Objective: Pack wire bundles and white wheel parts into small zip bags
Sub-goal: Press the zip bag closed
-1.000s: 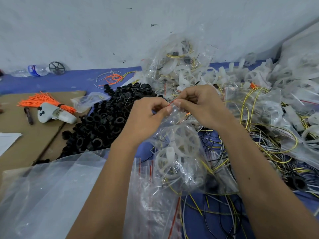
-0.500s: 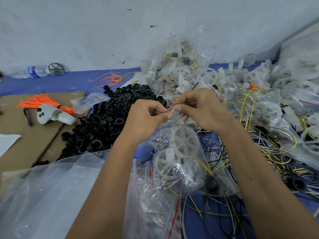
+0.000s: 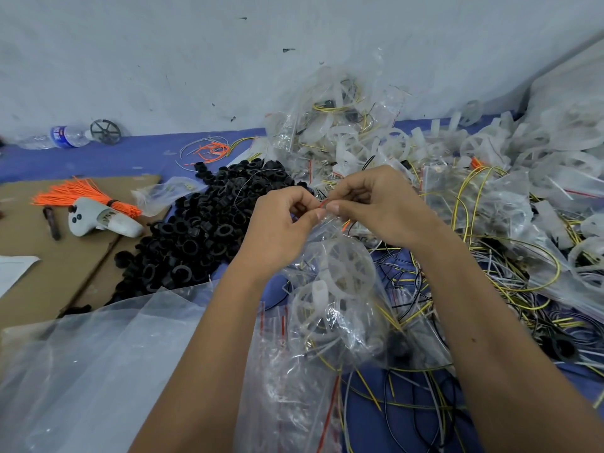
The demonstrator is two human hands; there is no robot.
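Observation:
A small clear zip bag (image 3: 330, 308) hangs in front of me with white wheel parts (image 3: 343, 269) and wires inside. My left hand (image 3: 277, 230) and my right hand (image 3: 379, 207) both pinch the bag's red-striped top edge, their fingertips meeting at the centre. A tangle of yellow, black and white wires (image 3: 457, 305) lies under and right of the bag. Loose white wheel parts (image 3: 490, 148) and filled bags are heaped at the back right.
A heap of black rings (image 3: 196, 233) lies left of my hands. On brown cardboard (image 3: 36, 286) lie an orange tie bundle (image 3: 81, 197) and a white controller (image 3: 101, 220). Empty zip bags (image 3: 287, 387) and a large clear plastic sheet (image 3: 98, 371) lie near me. A water bottle (image 3: 58, 137) rests by the wall.
Both hands keep pinching the bag's top edge. They have dropped slightly and the bag hangs a little lower.

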